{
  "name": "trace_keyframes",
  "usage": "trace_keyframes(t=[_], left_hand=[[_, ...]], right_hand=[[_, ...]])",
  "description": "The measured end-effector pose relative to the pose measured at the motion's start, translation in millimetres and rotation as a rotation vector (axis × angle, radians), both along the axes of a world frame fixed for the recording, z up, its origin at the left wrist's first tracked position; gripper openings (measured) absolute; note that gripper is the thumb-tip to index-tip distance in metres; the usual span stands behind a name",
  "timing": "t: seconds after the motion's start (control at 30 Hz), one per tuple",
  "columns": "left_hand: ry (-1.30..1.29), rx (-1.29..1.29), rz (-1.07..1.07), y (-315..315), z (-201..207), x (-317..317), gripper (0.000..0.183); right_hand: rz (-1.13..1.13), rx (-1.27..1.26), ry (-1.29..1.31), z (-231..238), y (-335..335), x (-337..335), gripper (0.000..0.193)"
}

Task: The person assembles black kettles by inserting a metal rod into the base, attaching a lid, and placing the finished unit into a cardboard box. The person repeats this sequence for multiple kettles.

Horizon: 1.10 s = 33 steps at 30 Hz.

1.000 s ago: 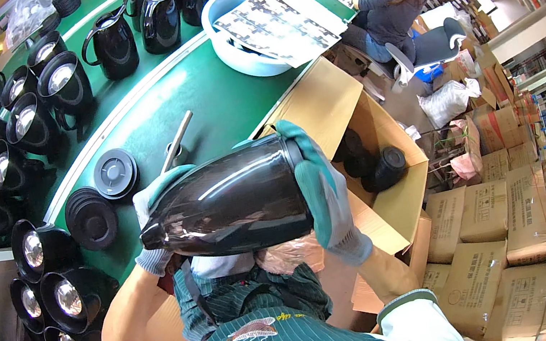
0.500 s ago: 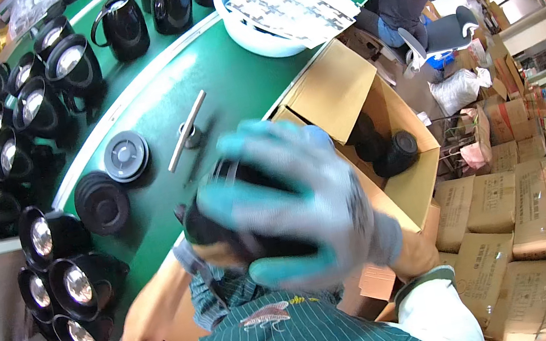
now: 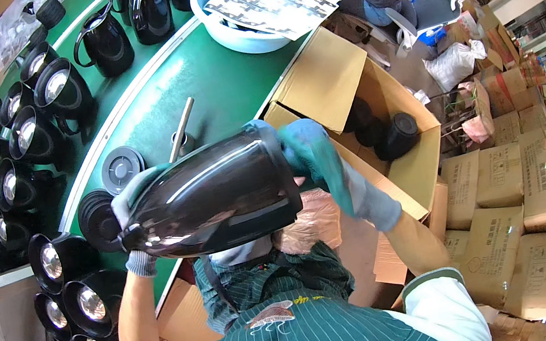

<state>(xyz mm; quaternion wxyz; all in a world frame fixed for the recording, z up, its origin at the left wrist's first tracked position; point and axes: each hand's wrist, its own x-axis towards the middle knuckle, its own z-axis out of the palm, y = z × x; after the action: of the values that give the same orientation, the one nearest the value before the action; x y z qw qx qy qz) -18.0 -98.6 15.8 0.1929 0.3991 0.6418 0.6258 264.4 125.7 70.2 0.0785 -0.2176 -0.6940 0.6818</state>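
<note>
Since the earlier frame, the black jug [image 3: 212, 199] had swung sideways and the right hand [image 3: 324, 169] had shifted to its wide end. The jug was held above the lap, beside the green table [image 3: 221, 84]. The left hand [image 3: 127, 206] was wrapped round its narrow end; the right's fingers were curled, their grip hard to tell.

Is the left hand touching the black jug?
Touching. The head view shows the gloved left hand against the black jug near its spout, with no gap between.
</note>
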Motion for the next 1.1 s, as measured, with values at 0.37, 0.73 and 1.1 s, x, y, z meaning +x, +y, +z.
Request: trace_keyframes(t=[0.37, 0.73, 1.1], left_hand=[[1.148, 0.057, -0.148, 25.6, 90.9, 20.3, 0.039], [0.579, -0.073, -0.161, 34.8, 53.1, 39.4, 0.039], [-0.585, -0.189, -0.548, 7.0, -93.1, 24.4, 0.056]], right_hand=[[-0.180, 0.039, 0.288, -37.6, -11.1, 8.2, 0.119], [-0.260, -0.144, 0.364, -8.6, -12.4, 5.6, 0.101], [-0.113, 0.539, 0.669, 3.5, 3.5, 44.7, 0.095]])
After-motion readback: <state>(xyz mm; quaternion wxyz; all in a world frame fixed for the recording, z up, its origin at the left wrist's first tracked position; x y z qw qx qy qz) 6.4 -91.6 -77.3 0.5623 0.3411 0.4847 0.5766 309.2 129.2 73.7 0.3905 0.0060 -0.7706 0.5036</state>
